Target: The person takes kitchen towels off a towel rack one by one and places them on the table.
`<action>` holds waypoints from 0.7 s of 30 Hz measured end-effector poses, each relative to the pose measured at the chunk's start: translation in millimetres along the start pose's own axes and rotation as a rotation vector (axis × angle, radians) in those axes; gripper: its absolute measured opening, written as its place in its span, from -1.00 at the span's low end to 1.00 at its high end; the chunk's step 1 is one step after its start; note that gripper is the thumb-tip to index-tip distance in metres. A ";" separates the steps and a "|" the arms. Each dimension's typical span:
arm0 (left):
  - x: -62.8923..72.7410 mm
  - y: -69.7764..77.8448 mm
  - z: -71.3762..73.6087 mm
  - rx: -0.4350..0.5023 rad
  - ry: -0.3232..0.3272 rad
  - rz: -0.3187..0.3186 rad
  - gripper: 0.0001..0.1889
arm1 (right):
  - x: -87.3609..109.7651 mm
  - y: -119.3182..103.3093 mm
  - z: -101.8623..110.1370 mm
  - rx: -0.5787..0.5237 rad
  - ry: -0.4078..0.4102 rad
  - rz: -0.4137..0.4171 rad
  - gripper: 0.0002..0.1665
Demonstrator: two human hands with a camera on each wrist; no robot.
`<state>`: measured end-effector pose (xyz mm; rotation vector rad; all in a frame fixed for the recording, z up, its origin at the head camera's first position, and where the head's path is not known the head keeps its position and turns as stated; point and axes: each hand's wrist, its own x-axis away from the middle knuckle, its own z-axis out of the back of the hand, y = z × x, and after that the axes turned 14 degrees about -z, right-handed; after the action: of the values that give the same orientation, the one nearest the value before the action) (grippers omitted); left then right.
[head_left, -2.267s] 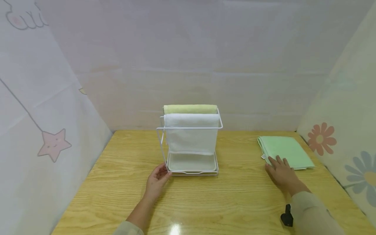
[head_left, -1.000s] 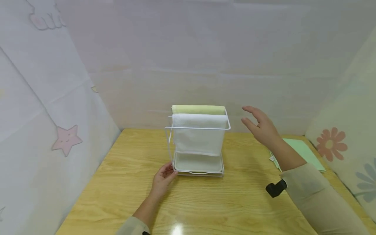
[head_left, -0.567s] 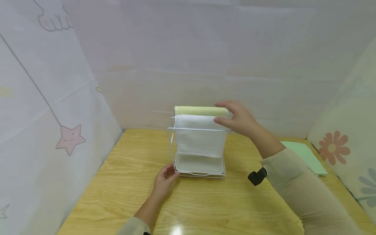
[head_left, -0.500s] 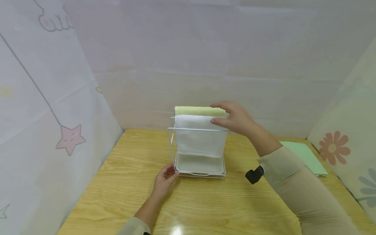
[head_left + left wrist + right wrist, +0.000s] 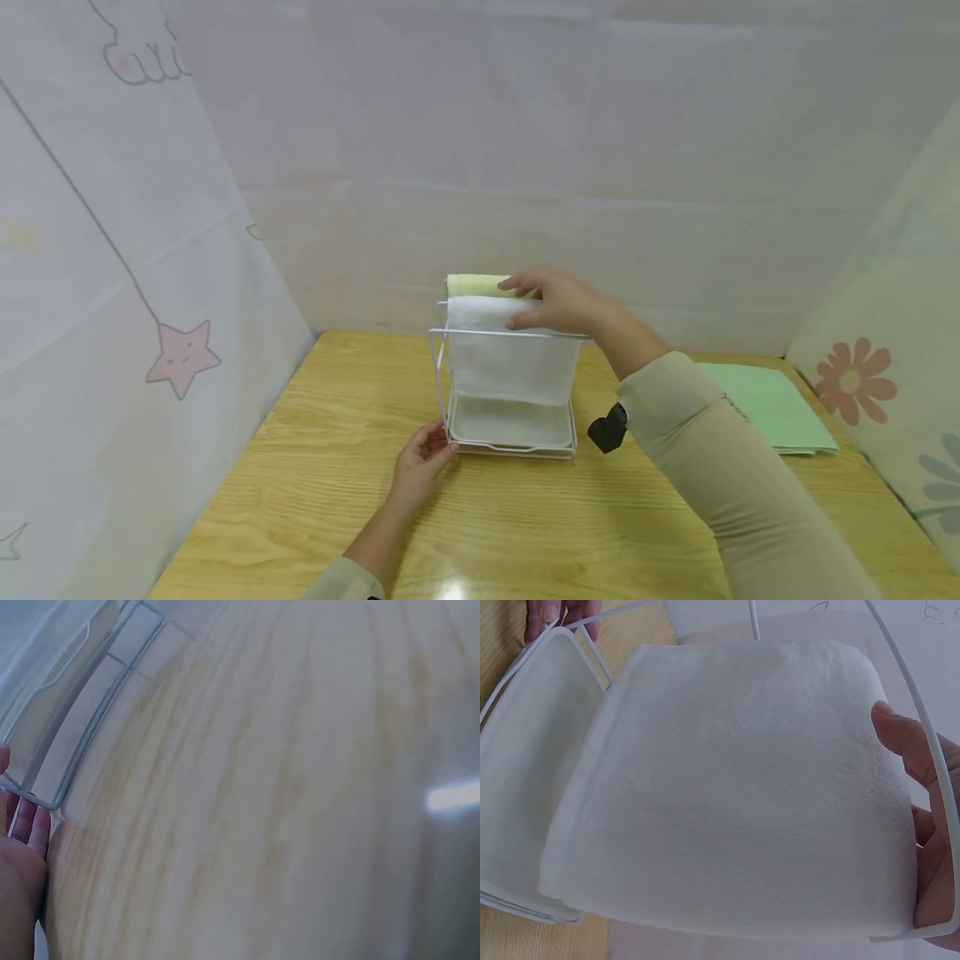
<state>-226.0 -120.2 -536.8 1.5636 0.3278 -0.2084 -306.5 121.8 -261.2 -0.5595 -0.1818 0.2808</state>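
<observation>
A white wire rack [image 5: 480, 332] stands on the wooden table. Over its bars hang a white towel [image 5: 513, 367] in front and a pale yellow towel [image 5: 471, 286] behind. My left hand [image 5: 416, 471] grips the rack's front left bottom corner, thumb in front and fingers behind. At the top right of the white towel is my right hand [image 5: 566, 302], thumb on the front side and fingers over the back. A gap shows between thumb and fingers. In the right wrist view the thumb [image 5: 900, 739] lies at the towel's top edge; the other fingers are partly hidden behind it.
A pale tray [image 5: 510, 423] sits in the rack's base. To the right lies a folded light green towel [image 5: 765, 404], partly covered by my right sleeve. Printed cloth walls [image 5: 480, 125] enclose the table [image 5: 315, 467] at the back and sides.
My right hand has left the green towel, risen, and moved left to the top of the white towel, lowering slightly over the last half second. My left hand keeps its grip on the rack.
</observation>
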 end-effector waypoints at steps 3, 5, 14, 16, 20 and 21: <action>0.0 0.6 0.0 -0.003 -0.001 0.001 -0.48 | -3.3 -2.2 -1.1 -0.022 -0.021 -0.044 -0.34; -0.2 1.0 -0.1 -0.004 -0.002 -0.001 -0.48 | -5.1 -3.4 -1.3 -0.043 -0.020 -0.074 -0.37; -1.9 1.8 -0.8 -0.004 -0.013 0.001 -0.48 | -9.4 -2.9 -1.8 -0.115 -0.020 -0.147 -0.48; -1.9 1.8 -1.2 -0.002 -0.012 -0.002 -0.48 | -9.6 -3.0 -1.8 -0.124 -0.021 -0.154 -0.50; -1.6 1.6 -1.8 0.000 -0.013 -0.011 -0.48 | -9.6 -3.0 -1.7 -0.143 -0.018 -0.168 -0.50; -1.6 1.6 -1.9 0.001 -0.013 -0.012 -0.48 | -9.4 -3.1 -1.5 -0.148 -0.014 -0.171 -0.50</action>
<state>-227.0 -118.4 -534.7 1.5607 0.3275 -0.2281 -314.3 115.7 -261.7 -0.6845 -0.2640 0.1054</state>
